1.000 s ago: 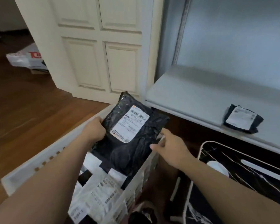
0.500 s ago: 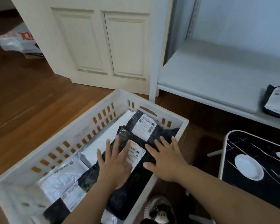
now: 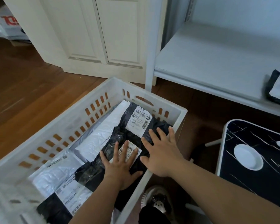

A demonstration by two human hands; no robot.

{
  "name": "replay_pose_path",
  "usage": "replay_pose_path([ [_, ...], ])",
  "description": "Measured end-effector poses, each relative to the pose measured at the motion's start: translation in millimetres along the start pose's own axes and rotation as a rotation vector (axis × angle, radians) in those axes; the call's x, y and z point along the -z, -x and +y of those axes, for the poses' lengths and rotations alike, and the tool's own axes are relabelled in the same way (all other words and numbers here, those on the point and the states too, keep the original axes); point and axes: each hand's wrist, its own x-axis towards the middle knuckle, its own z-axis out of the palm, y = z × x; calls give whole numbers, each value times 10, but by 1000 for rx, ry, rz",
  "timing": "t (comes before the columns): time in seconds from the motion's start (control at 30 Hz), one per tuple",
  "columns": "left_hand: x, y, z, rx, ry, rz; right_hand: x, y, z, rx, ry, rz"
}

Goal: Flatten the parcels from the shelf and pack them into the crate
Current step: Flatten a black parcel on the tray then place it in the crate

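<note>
A white slotted crate (image 3: 181,113) stands on the floor, holding several black and white parcels. My left hand (image 3: 120,164) lies flat, fingers spread, on a black parcel (image 3: 121,139) with a white label, near the crate's right wall. My right hand (image 3: 162,152) presses flat beside it on the same black plastic, fingers apart. Behind them lies another black parcel (image 3: 158,123) with a barcode label, and a white parcel (image 3: 103,133) to the left. One more black parcel (image 3: 278,88) with a white label rests on the white shelf (image 3: 208,62) at the far right.
A black side table (image 3: 249,188) with a white dish (image 3: 247,157) stands right of the crate. White panelled doors (image 3: 103,38) are behind. A white bag (image 3: 5,25) lies on the wooden floor at far left. A shoe (image 3: 157,201) shows below the crate.
The black parcel went from held above the crate to lying inside it. Both hands now press flat on it, and the view has tilted further down.
</note>
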Motion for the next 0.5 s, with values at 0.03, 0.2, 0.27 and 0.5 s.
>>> replay_pose_path([
  [0.03, 22, 0, 5, 5, 8, -26, -4, -1, 2, 5, -4, 2],
  [0.2, 257, 61, 19, 29, 14, -154, 24, 35, 65, 68, -113, -17],
  [0.27, 415, 109, 4, 29, 81, -212, 11, 103, 114, 105, -187, -8],
  [0.5, 1499, 100, 321, 44, 456, 313, 35, 733, 854, -71, -538, 229],
])
